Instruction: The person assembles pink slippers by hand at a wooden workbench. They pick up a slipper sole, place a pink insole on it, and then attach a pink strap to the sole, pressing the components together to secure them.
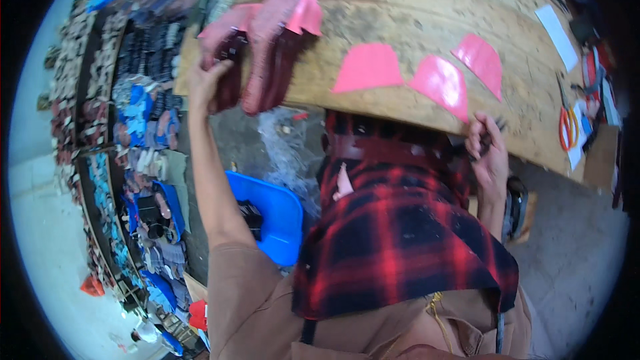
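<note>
At the table's left end, two dark maroon shoes stand side by side with their soles turned up. A pink sheet piece is draped over the far end of each one. My left hand [211, 85] grips the outer shoe [229, 60], thumb across its side. The inner shoe [268, 60] is right next to it. At the near edge of the table, my right hand [488, 147] has its fingers curled around something small and dark, too hidden to name. Just beyond it lie three pink trapezoid pieces: a left one [370, 67], a shiny middle one [440, 85] and a right one [481, 65].
Orange-handled scissors [568, 128] and a white strip [557, 37] lie on the wooden table [393, 10] at right. Below its left end are a blue plastic tub [283, 223] and crumpled clear plastic [287, 140]. Racks packed with shoe parts [150, 53] stand on my left.
</note>
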Tool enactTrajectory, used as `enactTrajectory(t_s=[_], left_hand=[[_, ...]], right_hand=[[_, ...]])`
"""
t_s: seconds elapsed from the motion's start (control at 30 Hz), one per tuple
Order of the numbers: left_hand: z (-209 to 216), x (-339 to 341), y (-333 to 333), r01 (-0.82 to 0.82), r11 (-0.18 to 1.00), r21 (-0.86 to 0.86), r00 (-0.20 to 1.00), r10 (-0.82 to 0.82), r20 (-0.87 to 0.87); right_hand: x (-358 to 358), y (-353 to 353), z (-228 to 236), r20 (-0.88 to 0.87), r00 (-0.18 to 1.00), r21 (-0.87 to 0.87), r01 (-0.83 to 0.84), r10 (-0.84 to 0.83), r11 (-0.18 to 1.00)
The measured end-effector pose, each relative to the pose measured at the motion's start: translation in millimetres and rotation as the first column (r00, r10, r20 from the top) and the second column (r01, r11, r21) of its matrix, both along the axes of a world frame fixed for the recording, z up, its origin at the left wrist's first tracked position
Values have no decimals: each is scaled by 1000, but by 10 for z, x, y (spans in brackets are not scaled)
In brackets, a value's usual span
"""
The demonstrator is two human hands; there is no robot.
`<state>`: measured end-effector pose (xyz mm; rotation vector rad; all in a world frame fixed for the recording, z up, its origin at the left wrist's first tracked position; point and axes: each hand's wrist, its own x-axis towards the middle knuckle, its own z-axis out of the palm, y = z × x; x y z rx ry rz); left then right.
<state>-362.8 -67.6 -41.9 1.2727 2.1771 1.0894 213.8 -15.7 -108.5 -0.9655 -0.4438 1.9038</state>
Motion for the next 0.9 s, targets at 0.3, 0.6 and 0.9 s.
enactTrajectory(t_s=[0.3,0.6,0.9], left_hand=[[-205,1230,-391,-72,879,470,871,285,-399],[-2775,2041,-1608,-115,858,-501,127,513,849],[-1570,1844,-1194,-266,963,-35,-46,24,999]], right_hand=[[-469,-331,121,694,661,136,-509,285,850],[-733,-424,-574,995,90,99,-927,-42,363],[-297,-358,251,924,323,381,-736,-205,560]])
